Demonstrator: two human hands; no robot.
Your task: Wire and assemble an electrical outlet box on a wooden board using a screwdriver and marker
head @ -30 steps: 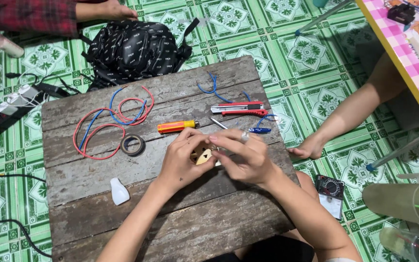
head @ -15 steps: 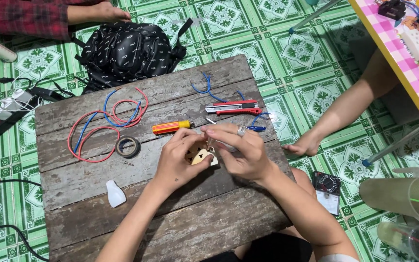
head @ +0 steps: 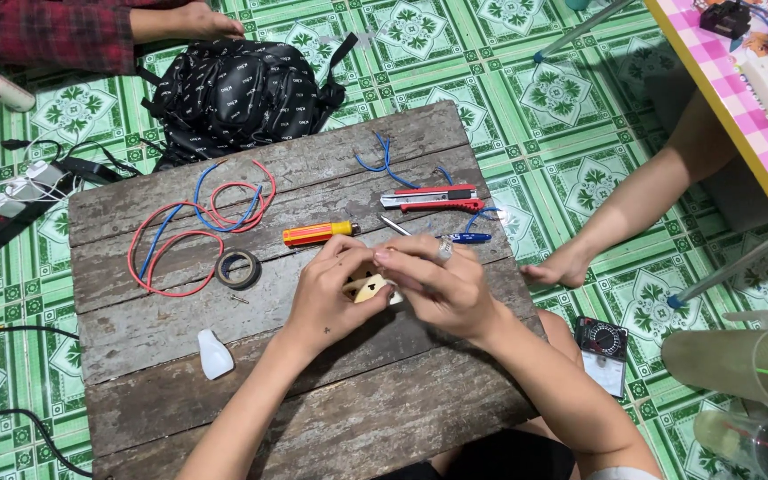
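Weathered grey planks make up the low surface (head: 224, 427) on which everything lies, with the person's two forearms reaching in from the near edge. Nearest on the boards is a small white plastic cap (head: 215, 356), lying apart from the rest. Above the middle of the boards the left hand (head: 326, 298) and the right hand (head: 433, 284) meet over a small cream plastic fitting (head: 371, 287); both hands have their grip closed on it, the left cupping it from the side to steady it, the right pinching over the top, a ring on one finger. What the fingertips do to it is hidden.

Just beyond the hands, within easy reach, lie an orange-handled screwdriver (head: 317, 234), a roll of dark tape (head: 238, 268), a thin blue-handled tool (head: 455, 237) and a red utility knife (head: 430, 198). To the left sit loose coils of red and blue wire (head: 193, 231), and short blue wire offcuts (head: 380, 160) lie near the far edge.

Off the boards, on the green patterned floor (head: 508, 89), a small multimeter (head: 604, 342) rests by the person's knee. Farther off a black backpack (head: 237, 89) stands against the far edge, another person's bare foot (head: 562, 267) rests to the right, and a plaid sleeve (head: 46, 31) shows at the top left.
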